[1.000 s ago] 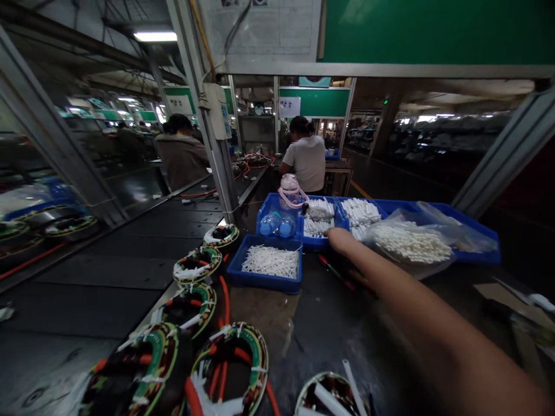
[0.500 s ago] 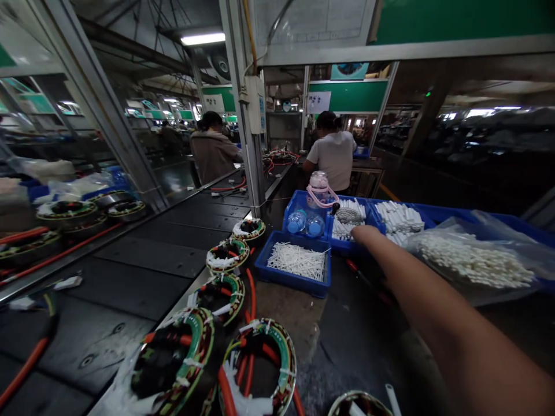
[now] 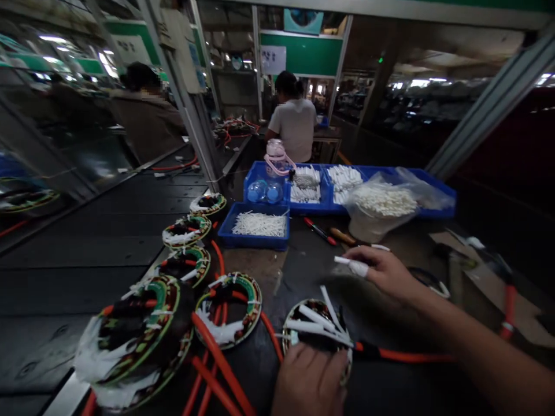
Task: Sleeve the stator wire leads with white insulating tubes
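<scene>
My right hand [image 3: 384, 270] hovers over the bench, pinching a short white sleeve tube [image 3: 341, 260] that points left. White wrapping covers one of its fingertips. Below and to the left lies a motor stator [image 3: 288, 315], a ring with copper windings. Several white tubes [image 3: 316, 316] stick up from its wires, and a red cable [image 3: 411, 356] runs off to the right. My left hand [image 3: 310, 378] has its fingers curled over the stator's near side; what lies under the fingertips is hidden.
More stators [image 3: 229, 309] stand at the left with thick red cables. Behind are a blue tray of thin white sticks [image 3: 260, 224], blue bins [image 3: 303, 205] of white tubes, a plastic bag [image 3: 381, 199], a pink bottle [image 3: 276, 155] and red-handled pliers [image 3: 319, 231]. Two people sit farther off.
My right hand has come back from the bin of white tubes toward me and now holds a tube. The view has shifted right and down, bringing my left hand and the stator into sight.
</scene>
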Motion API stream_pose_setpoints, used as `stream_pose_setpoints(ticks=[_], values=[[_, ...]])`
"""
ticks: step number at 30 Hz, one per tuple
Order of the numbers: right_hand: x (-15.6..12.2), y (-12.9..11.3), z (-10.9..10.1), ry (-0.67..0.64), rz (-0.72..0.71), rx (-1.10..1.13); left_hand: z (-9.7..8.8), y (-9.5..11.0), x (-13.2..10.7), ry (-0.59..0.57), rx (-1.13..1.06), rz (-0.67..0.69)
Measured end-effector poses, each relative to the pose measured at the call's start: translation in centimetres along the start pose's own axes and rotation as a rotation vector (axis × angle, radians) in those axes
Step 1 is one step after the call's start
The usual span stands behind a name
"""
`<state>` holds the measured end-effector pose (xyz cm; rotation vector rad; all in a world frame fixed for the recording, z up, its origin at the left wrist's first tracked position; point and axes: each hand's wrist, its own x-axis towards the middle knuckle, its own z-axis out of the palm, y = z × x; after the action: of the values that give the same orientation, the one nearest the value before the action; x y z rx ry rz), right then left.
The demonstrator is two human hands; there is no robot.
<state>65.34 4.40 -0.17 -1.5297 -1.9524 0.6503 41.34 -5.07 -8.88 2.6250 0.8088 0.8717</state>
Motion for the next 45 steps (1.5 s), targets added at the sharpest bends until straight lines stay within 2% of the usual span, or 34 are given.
stream_pose_setpoints(ticks=[3,6,9,11,14,17,20,22,29,32,34,35,36,39,41,43,45], values=[[-5.1,0.4,0.0,-0.052,0.083,0.146,-1.2,0.9,0.7,0.052,-0.044,-0.053],[-6.3,0.8,0.4,-0.116,0.067,0.161,-2.4,1.8,1.2,0.039,-0.058,-0.064],[-5.0,0.4,0.5,-0.085,0.016,0.123,-2.8,2.3,1.3,0.035,-0.042,-0.070],[-3.5,-0.7,0.3,-0.148,-0.074,0.073,-2.7,2.4,1.2,0.039,-0.025,-0.067],[-1.3,-2.9,-0.3,-0.405,-0.178,-0.078,-2.6,2.4,1.1,0.042,-0.009,-0.057],[0.4,-4.8,-0.3,-0.687,-0.135,-0.210,-2.4,2.4,1.1,0.021,-0.001,-0.067],[1.0,-5.3,0.5,-0.830,-0.060,-0.197,-2.2,2.5,1.0,0.009,0.033,-0.092],[0.7,-4.8,1.0,-0.850,-0.020,-0.153,-2.1,2.5,1.0,0.014,0.054,-0.092],[-1.2,-1.7,2.5,-0.735,0.104,0.091,-1.8,2.4,0.8,-0.010,0.090,-0.082],[-1.6,-1.4,2.9,-0.701,0.102,0.153,-1.8,2.3,0.9,0.002,0.084,-0.074],[-1.6,-1.4,2.5,-0.682,0.057,0.173,-1.8,2.3,0.9,0.015,0.079,-0.066],[-1.5,-1.2,1.9,-0.611,0.034,0.170,-1.9,2.2,0.9,0.024,0.075,-0.062],[-1.4,-0.8,1.1,-0.478,0.022,0.154,-1.9,2.2,0.9,0.033,0.073,-0.060],[-0.3,1.3,-2.5,0.123,0.080,0.051,-1.8,2.1,0.9,0.057,0.066,-0.057],[0.7,3.2,-5.2,0.435,0.152,-0.023,-1.8,2.0,1.0,0.071,0.062,-0.058],[1.6,5.0,-7.4,0.594,0.179,-0.068,-1.8,2.0,1.1,0.079,0.064,-0.054],[2.2,6.3,-8.5,0.676,0.168,-0.085,-1.8,2.0,1.2,0.089,0.071,-0.037]])
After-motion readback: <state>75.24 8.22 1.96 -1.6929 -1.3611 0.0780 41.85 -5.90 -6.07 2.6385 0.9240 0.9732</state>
